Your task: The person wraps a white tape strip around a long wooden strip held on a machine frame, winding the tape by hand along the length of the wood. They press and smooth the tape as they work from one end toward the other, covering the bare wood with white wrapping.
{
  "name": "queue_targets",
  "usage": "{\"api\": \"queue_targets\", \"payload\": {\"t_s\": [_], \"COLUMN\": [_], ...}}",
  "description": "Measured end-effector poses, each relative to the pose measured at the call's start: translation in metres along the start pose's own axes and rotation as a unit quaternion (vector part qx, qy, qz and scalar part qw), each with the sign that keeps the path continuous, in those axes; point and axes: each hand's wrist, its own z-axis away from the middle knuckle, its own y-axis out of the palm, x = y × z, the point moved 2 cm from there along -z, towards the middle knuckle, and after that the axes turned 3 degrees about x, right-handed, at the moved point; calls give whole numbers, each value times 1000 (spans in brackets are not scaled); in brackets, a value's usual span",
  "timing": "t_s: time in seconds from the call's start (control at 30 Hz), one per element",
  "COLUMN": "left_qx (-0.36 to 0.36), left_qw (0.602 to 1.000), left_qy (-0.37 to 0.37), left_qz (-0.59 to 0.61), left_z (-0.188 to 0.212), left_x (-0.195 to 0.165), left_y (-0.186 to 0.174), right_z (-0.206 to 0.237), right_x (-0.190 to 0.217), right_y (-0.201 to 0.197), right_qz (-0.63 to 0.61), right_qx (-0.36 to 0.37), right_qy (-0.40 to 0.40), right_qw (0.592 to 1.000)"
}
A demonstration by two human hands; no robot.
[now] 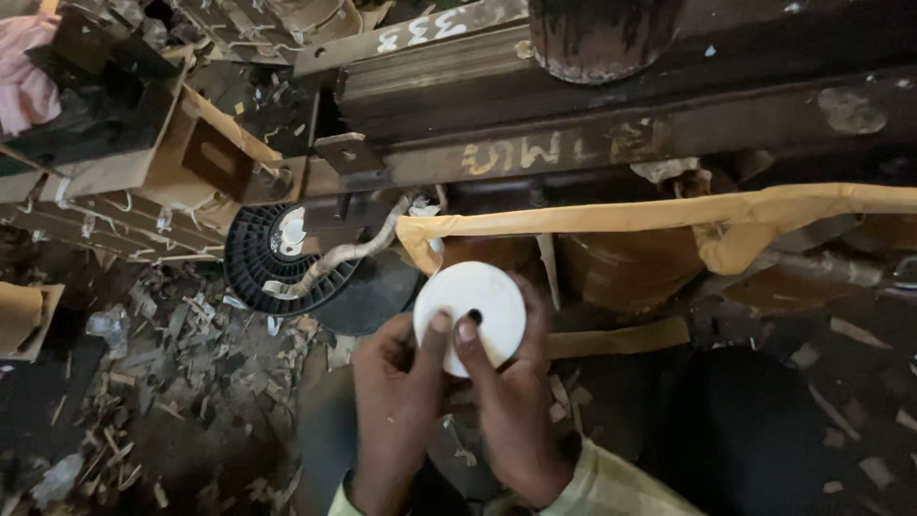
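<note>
Both of my hands hold a round white disc [478,304] with a small dark hole near its middle. My left hand [394,406] grips its left edge, thumb resting on the face. My right hand [514,406] wraps the right side, thumb tip beside the hole. A yellow-tan paper strip [650,215] runs from behind the disc to the right, along a brown wound coil [626,268]. Another stretch of the same strip [621,337] passes just right of my right hand.
A black ribbed spool [256,258] lies to the left with a pale twisted cord [334,258] over it. Heavy rusty steel beams [611,134] cross the top. Cardboard boxes [172,162] stand at upper left. Paper scraps and debris [162,382] litter the dark floor.
</note>
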Motion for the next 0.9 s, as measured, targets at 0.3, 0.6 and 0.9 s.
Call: {"api": "queue_targets", "payload": {"t_s": [0.3, 0.6, 0.9], "left_qx": [-115, -51, 99], "left_qw": [987, 952, 886], "left_qy": [107, 298, 423], "left_qz": [40, -40, -164], "left_z": [-21, -72, -125], "left_x": [-23, -68, -109], "left_y": [-47, -29, -11], "right_z": [14, -69, -105], "right_x": [-33, 32, 35], "right_y": [14, -31, -2], "right_qz": [-41, 33, 65], "right_qx": [122, 147, 174], "right_qy": [-9, -131, -217], "right_qw": [992, 980, 958]}}
